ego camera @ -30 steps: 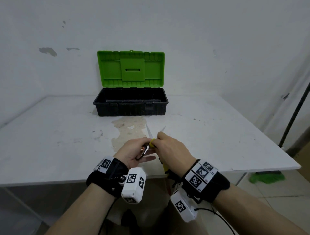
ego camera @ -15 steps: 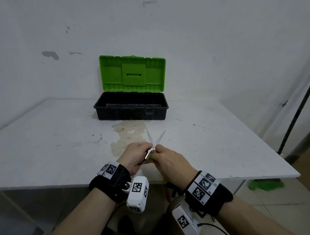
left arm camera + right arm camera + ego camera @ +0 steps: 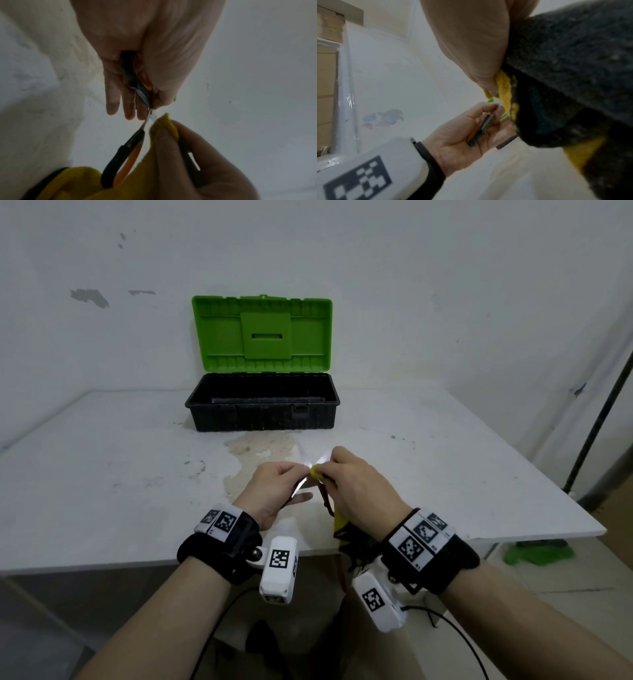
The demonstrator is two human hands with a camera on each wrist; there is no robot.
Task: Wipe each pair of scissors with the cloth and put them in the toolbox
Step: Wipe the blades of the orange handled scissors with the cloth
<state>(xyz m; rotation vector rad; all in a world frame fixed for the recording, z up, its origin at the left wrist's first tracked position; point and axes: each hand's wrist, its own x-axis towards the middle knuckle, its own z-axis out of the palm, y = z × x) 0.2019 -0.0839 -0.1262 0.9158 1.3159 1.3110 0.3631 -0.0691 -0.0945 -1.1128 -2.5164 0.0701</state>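
An open pair of scissors [image 3: 306,478] with black and orange handles is held above the table's front part. My left hand [image 3: 301,474] grips one handle [image 3: 133,75], seen in the left wrist view. The other handle [image 3: 122,155] hangs free. My right hand [image 3: 329,470] pinches a yellow and dark grey cloth [image 3: 315,471] around one blade near the pivot [image 3: 151,113]. The rest of the cloth [image 3: 565,67] hangs under my right palm. The toolbox [image 3: 263,405] stands open at the back, with a black base and a raised green lid [image 3: 262,332]. Its inside is dark.
The white table [image 3: 102,474] has a brownish stain [image 3: 260,450] in front of the toolbox. Its front edge is just under my wrists. A dark pole [image 3: 599,412] leans at the right, and something green [image 3: 537,553] lies on the floor there. Cardboard boxes [image 3: 327,67] stand at the side.
My right hand has slid the cloth from the pivot out along the right blade, now mostly covering it. The left hand keeps hold of the handle. The scissors stay open.
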